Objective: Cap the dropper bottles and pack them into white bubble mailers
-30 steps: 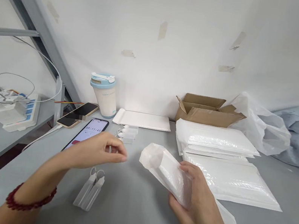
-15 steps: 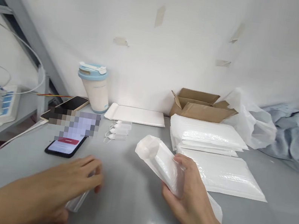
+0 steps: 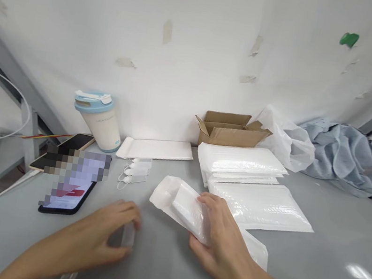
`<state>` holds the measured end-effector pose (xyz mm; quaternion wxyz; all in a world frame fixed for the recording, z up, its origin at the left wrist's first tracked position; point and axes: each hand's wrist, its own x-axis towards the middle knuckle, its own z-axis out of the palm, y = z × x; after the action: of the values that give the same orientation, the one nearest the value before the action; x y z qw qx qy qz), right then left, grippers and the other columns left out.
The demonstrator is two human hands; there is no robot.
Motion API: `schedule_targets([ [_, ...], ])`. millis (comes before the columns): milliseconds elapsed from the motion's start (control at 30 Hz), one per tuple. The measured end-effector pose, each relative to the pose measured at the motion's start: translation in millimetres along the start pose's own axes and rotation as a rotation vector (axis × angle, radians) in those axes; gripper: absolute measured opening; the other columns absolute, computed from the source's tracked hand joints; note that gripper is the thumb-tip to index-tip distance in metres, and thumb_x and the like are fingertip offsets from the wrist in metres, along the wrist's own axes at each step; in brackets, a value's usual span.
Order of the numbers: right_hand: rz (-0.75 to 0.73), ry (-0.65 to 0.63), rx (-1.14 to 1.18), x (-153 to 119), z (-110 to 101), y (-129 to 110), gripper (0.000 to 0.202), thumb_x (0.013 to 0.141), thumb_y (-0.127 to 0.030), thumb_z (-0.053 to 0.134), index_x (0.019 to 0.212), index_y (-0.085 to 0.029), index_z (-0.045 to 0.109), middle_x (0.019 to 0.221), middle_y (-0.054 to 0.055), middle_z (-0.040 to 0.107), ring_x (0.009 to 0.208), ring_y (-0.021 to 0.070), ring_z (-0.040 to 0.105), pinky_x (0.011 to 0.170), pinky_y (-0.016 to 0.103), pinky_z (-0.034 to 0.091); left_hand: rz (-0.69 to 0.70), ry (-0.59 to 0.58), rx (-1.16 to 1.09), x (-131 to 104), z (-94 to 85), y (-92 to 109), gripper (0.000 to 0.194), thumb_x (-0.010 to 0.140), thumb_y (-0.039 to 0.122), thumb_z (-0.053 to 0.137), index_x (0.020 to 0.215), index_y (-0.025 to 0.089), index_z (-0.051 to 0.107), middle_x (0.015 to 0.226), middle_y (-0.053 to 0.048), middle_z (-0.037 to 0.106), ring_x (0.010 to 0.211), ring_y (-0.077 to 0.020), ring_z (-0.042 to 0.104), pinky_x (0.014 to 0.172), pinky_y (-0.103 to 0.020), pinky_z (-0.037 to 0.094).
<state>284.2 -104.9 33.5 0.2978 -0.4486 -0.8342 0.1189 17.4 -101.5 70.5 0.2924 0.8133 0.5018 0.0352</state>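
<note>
My right hand is closed around a white bubble mailer, whose open mouth points to the upper left. Between the thumb and fingers of my left hand is a small clear plastic piece, slightly blurred. That hand is just left of the mailer, apart from it. Below my left wrist, part of another clear piece shows on the table. Several small white looped tags lie in a column beyond my left hand. Another white mailer is partly hidden under my right forearm.
Stacked bubble mailers and a separate mailer lie at right. Behind them are a cardboard box, a plastic bag and blue cloth. A flat mailer, cup and two phones stand or lie at left.
My left hand has lifted the clear piece from the table and moved it toward the mailer. My right hand keeps its grip, the mailer turned slightly. The whole view has swung right.
</note>
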Motion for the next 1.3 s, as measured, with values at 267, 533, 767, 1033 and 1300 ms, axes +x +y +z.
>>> schedule_targets([
  [267, -0.069, -0.033, -0.005, -4.7, 2.2, 2.4, 0.061, 0.071, -0.005, 0.047, 0.126, -0.019, 0.026, 0.119, 0.014, 0.043, 0.105, 0.0286, 0.046, 0.085, 0.049, 0.046, -0.107, 0.412, -0.888, 10.3, -16.8, 9.1, 0.033, 0.088, 0.041, 0.043, 0.108, 0.020, 0.059, 0.121, -0.010, 0.061, 0.110, -0.0277, 0.058, 0.083, -0.036, 0.051],
  [533, -0.116, -0.055, 0.000, -5.2, 5.0, 0.8, 0.061, 0.070, -0.003, 0.046, 0.126, -0.017, 0.027, 0.119, 0.015, 0.042, 0.104, 0.0275, 0.046, 0.083, 0.048, 0.048, -0.200, 0.371, -0.811, 18.4, 2.7, 10.0, 0.036, 0.079, 0.042, 0.060, 0.104, 0.017, 0.056, 0.081, -0.005, 0.073, 0.073, -0.0204, 0.068, 0.070, -0.035, 0.055],
  [767, -0.144, -0.081, 0.013, -4.7, 3.4, -4.5, 0.056, 0.072, -0.004, 0.046, 0.125, -0.014, 0.030, 0.119, 0.016, 0.041, 0.105, 0.0278, 0.044, 0.084, 0.047, 0.047, -0.171, 0.537, -0.618, 22.1, 20.2, 11.3, 0.029, 0.067, 0.035, 0.072, 0.065, 0.021, 0.047, 0.083, -0.003, 0.073, 0.074, -0.0203, 0.067, 0.064, -0.030, 0.053],
  [1033, -0.160, -0.095, 0.004, -5.1, 4.1, -3.9, 0.053, 0.076, -0.005, 0.046, 0.126, -0.015, 0.030, 0.119, 0.015, 0.041, 0.107, 0.0277, 0.043, 0.085, 0.046, 0.047, 0.117, 0.508, -0.382, 17.9, 12.4, 18.6, 0.015, 0.083, 0.026, 0.056, 0.080, 0.020, 0.070, 0.086, -0.003, 0.073, 0.080, -0.0181, 0.065, 0.076, -0.028, 0.050],
  [1300, -0.156, -0.065, -0.042, -6.4, 7.6, 1.5, 0.051, 0.080, -0.011, 0.048, 0.128, -0.016, 0.030, 0.119, 0.015, 0.042, 0.107, 0.0272, 0.044, 0.083, 0.044, 0.048, -0.392, 0.123, -0.025, -22.7, -40.1, -16.0, 0.029, 0.079, 0.049, 0.053, 0.088, 0.023, 0.062, 0.059, 0.003, 0.058, 0.062, -0.0182, 0.055, 0.055, -0.025, 0.039],
])
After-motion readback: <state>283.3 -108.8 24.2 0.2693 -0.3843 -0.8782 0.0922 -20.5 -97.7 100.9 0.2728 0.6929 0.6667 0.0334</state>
